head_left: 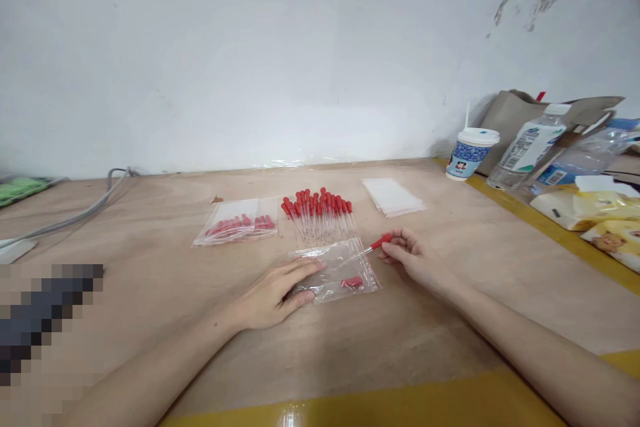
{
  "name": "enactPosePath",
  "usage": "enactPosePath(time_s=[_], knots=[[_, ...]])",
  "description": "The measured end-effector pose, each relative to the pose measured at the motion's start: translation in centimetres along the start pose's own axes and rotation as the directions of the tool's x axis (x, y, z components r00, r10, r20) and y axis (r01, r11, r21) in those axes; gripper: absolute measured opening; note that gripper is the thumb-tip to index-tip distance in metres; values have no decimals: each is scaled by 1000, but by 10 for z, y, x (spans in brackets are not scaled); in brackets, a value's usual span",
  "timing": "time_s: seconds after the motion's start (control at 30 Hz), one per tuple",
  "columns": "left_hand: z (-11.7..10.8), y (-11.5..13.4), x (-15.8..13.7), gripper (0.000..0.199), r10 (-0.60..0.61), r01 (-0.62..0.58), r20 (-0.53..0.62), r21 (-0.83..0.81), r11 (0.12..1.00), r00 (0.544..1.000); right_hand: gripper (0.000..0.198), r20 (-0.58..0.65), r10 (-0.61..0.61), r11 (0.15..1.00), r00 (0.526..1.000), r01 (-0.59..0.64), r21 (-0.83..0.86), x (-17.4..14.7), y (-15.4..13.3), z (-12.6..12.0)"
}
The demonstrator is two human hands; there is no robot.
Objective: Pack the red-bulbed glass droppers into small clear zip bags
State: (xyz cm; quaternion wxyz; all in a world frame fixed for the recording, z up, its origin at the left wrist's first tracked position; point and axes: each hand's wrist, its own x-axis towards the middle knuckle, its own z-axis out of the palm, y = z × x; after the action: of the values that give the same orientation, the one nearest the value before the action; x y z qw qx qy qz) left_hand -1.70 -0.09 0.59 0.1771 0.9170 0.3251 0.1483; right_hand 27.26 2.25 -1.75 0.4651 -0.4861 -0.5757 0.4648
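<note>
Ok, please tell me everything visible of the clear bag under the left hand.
The clear bag looks like thin, glossy plastic, wrinkled, with a red line along its right edge. It lies on the table, nearer than the fanned droppers. The left hand rests on it. One red-bulbed dropper shows inside; the right hand holds another dropper, whose clear stem appears to enter at the red-lined edge.

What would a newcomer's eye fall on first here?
Probably the fan of red-topped droppers near the centre of the view. Just nearer, the left hand rests on a clear bag showing one red bulb, while the right hand holds another dropper at the bag's red-lined edge.
</note>
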Motion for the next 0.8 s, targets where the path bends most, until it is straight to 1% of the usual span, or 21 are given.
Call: enactPosePath(time_s=[0.03,0.1,0.13,0.2,0.3,0.4,0.5,0.67,0.73,0.8], knots=[[0,0,0,45,-6,6,1,7,1000,1000,27,69,-41,990,997,50,-135,0,0,-5],[0,0,-1,46,-20,20,4,23,1000,1000,22,198,-117,912,973,184,-366,0,-2,-14],[1,-1,-1,46,-25,25,4,30,999,1000,21,239,-152,865,959,246,-438,1,-3,-17],[1,-1,-1,46,-25,25,4,37,999,1000,19,277,-208,797,938,326,-508,2,-4,-18],[1,-2,1,46,-7,7,4,35,999,1000,20,299,-240,765,924,369,-527,2,-4,-11],[1,-2,3,47,4,-5,16,32,999,1000,21,351,-254,741,901,414,-528,1,-4,-1],[0,-2,4,47,4,-5,33,24,1000,999,20,398,-263,727,879,452,-517,2,-5,1],[2,-3,5,46,-6,5,29,28,1000,1000,15,362,-231,761,903,400,-511,9,-3,-9],[2,-3,6,46,-4,4,19,28,1000,1000,15,355,-254,765,900,411,-496,10,0,-9],[3,-3,6,46,2,-2,10,30,1000,1000,15,356,-302,752,884,451,-482,9,2,-3]])
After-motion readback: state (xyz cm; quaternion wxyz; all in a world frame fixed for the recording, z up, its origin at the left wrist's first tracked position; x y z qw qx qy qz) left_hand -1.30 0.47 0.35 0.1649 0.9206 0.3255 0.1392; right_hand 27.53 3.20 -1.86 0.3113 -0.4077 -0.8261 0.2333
